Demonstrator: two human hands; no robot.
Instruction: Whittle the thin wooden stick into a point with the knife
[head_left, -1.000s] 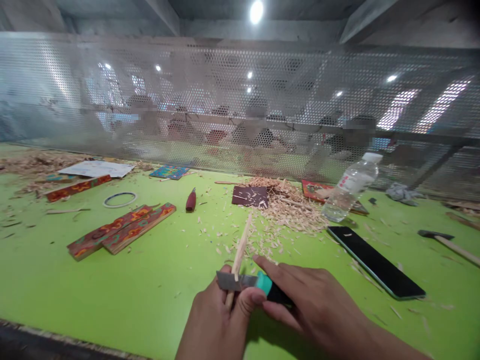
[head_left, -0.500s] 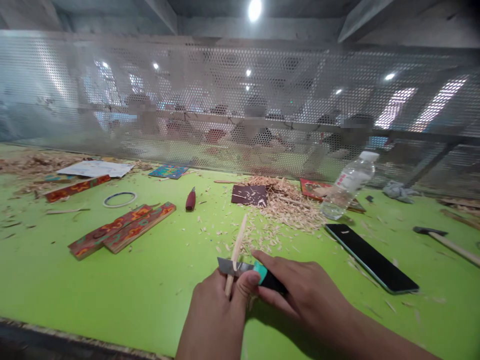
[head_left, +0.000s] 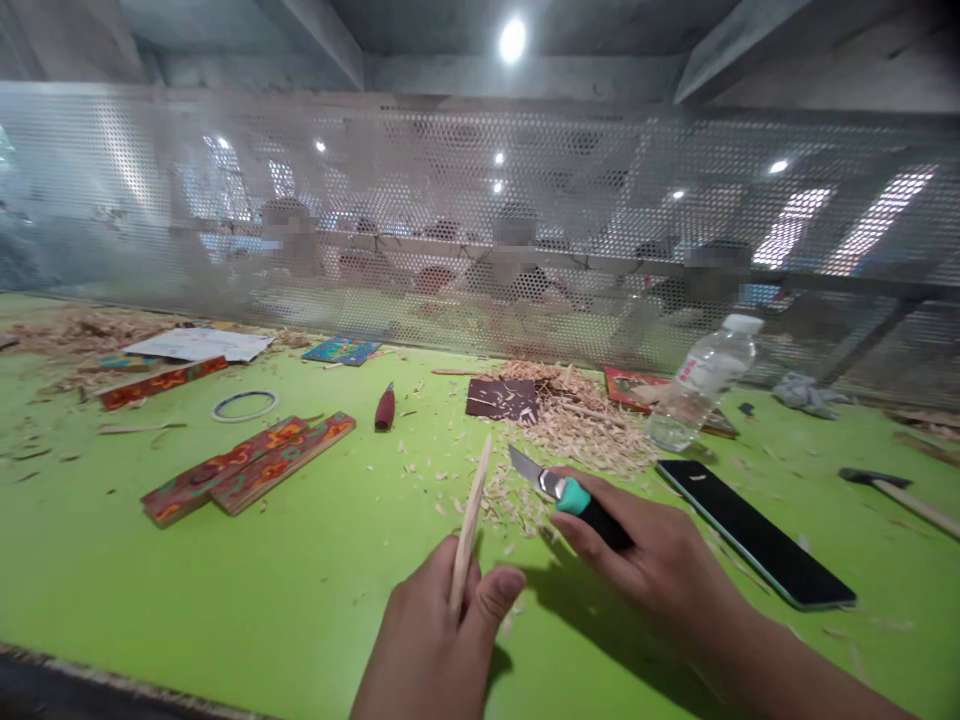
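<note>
A pale wooden stick [head_left: 472, 520] with a tapered upper end rises from my left hand [head_left: 442, 630], whose fingers are closed around its lower part. The left thumb points up and stands away from the stick. My right hand [head_left: 652, 560] grips a utility knife [head_left: 581, 502] with a black and teal handle. Its bare blade points up and left, apart from the stick. Small wood shavings [head_left: 517, 495] lie on the green table beneath the blade. Part of the knife handle is hidden in my right palm.
Behind the shavings pile [head_left: 585, 420] stands a perforated metal screen [head_left: 420, 280], with people beyond it. To the right are a tilted plastic bottle [head_left: 701, 385], a phone [head_left: 754, 530] and a hammer [head_left: 892, 490]. Painted wooden strips [head_left: 255, 465], a tape roll [head_left: 244, 405] and a red-handled tool [head_left: 385, 408] lie left.
The knife blade has come off the stick, and my right hand has moved up and right with it. My left thumb has lifted away from the blade. The view has tilted slightly upward.
</note>
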